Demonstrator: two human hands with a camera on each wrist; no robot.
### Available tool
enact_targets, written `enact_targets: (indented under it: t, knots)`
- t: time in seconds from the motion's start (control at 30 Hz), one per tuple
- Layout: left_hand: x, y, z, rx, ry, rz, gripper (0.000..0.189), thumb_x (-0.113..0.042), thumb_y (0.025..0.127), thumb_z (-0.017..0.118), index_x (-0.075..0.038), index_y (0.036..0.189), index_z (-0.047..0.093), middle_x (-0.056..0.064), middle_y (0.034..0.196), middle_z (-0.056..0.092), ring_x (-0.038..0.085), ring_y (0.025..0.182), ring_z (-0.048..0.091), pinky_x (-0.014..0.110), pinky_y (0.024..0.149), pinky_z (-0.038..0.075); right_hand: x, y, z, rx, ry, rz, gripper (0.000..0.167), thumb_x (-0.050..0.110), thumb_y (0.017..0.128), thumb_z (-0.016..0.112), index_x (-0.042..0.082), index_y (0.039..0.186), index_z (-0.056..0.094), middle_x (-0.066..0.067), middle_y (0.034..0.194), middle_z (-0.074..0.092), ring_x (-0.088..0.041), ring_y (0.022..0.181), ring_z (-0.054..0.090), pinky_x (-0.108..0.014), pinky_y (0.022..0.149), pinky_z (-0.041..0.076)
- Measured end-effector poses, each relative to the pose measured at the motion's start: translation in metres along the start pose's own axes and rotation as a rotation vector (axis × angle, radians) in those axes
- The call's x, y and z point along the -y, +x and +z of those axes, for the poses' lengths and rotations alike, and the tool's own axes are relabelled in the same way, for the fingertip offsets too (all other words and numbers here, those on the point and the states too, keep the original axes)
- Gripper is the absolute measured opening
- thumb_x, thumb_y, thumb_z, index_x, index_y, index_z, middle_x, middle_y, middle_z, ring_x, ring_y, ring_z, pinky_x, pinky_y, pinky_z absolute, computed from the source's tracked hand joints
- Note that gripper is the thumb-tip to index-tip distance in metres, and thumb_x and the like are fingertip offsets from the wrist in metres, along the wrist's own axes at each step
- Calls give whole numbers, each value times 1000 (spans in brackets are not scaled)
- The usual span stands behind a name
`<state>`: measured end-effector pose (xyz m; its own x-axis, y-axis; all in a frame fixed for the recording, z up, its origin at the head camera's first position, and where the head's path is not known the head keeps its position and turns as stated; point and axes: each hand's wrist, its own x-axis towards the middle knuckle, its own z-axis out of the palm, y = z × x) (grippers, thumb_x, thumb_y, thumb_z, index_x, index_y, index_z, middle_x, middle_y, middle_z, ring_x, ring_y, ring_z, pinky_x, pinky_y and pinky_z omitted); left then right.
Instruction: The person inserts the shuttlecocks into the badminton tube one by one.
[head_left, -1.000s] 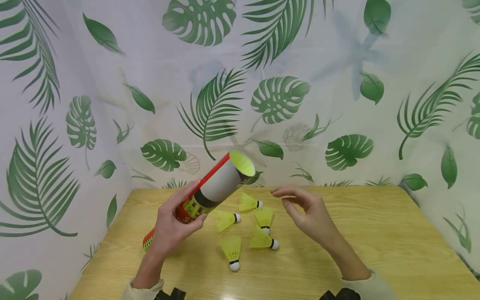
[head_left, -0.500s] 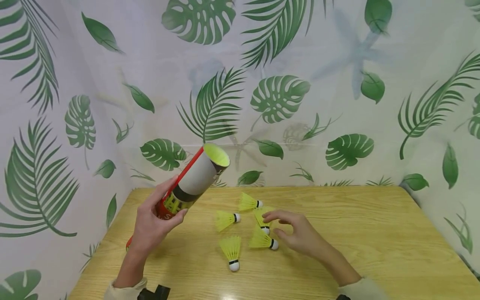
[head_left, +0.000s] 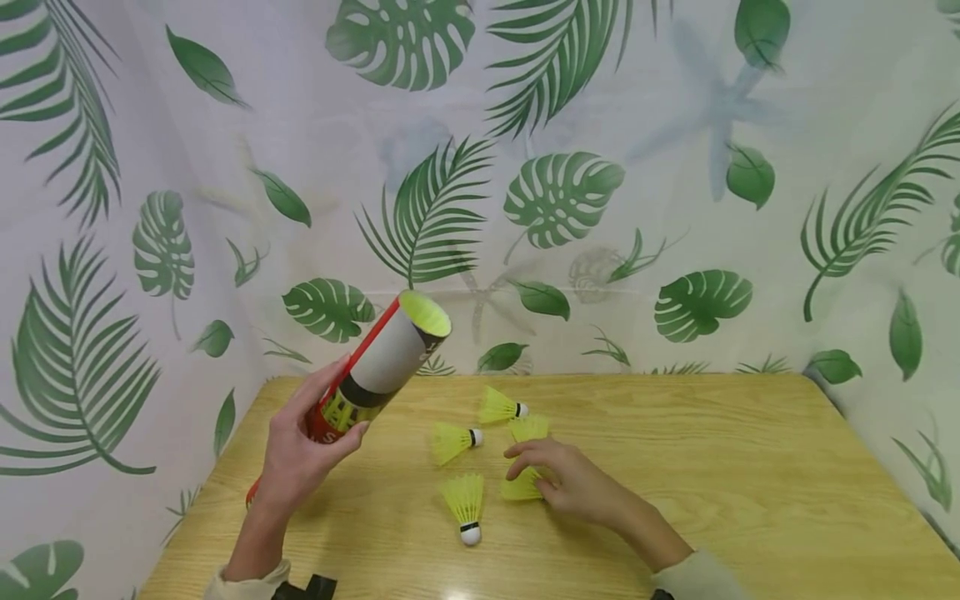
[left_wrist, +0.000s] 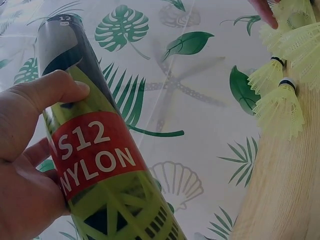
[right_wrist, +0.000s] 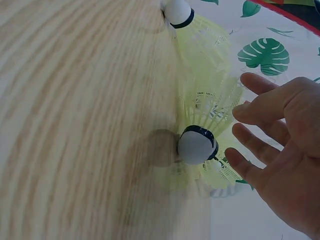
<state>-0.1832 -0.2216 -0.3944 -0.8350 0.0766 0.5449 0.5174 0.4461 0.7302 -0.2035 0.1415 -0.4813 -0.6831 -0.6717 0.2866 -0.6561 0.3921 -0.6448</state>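
Note:
My left hand (head_left: 294, 454) grips a shuttlecock tube (head_left: 388, 354), tilted with its yellow-lined mouth up and to the right. In the left wrist view, the thumb and fingers wrap the tube (left_wrist: 100, 145), which is printed "S12 NYLON". My right hand (head_left: 581, 487) hovers beside a yellow nylon shuttlecock (head_left: 521, 483), partly covering it. The right wrist view shows that hand (right_wrist: 287, 145) with its fingers loosely bent and apart, close to the skirt of a shuttlecock with a white cork (right_wrist: 194, 146). Another shuttlecock (head_left: 529, 428) lies just behind, its cork hidden by the fingers.
More yellow shuttlecocks lie left of the right hand: one near the front (head_left: 465, 500), one in the middle (head_left: 453, 442) and one toward the back (head_left: 498, 406). The wooden table (head_left: 750, 467) meets a leaf-printed cloth backdrop (head_left: 480, 192) at its rear and left.
My left hand has carried the tube to the left. My right hand has come down and to the left, over the shuttlecocks. The shuttlecocks on the table have not moved.

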Motion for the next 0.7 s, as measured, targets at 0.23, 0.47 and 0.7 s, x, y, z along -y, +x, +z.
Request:
enact_targets:
  t: [0.23, 0.47, 0.7]
  knots:
    - [1, -2, 0, 1, 2, -14, 79, 5, 81, 82, -21, 151, 54, -1, 142, 58, 17, 111, 55, 25, 85, 50, -1, -5, -5, 8, -20, 67, 34, -17, 86, 67, 11, 104, 74, 0, 113, 62, -25, 108, 62, -45, 91, 54]
    - [2, -2, 0, 0, -22, -3, 79, 6, 81, 82, -19, 150, 54, -1, 140, 58, 17, 109, 55, 24, 83, 50, -7, -9, -12, 25, -20, 114, 24, -9, 87, 72, 14, 92, 71, -1, 110, 63, -26, 105, 63, -45, 86, 55]
    - [1, -1, 3, 2, -26, -10, 79, 6, 81, 82, -20, 150, 55, -1, 141, 57, 18, 109, 55, 24, 83, 51, -9, -14, -18, 28, -58, 120, 18, -1, 88, 77, 16, 93, 73, 7, 98, 69, -20, 98, 63, -44, 85, 54]
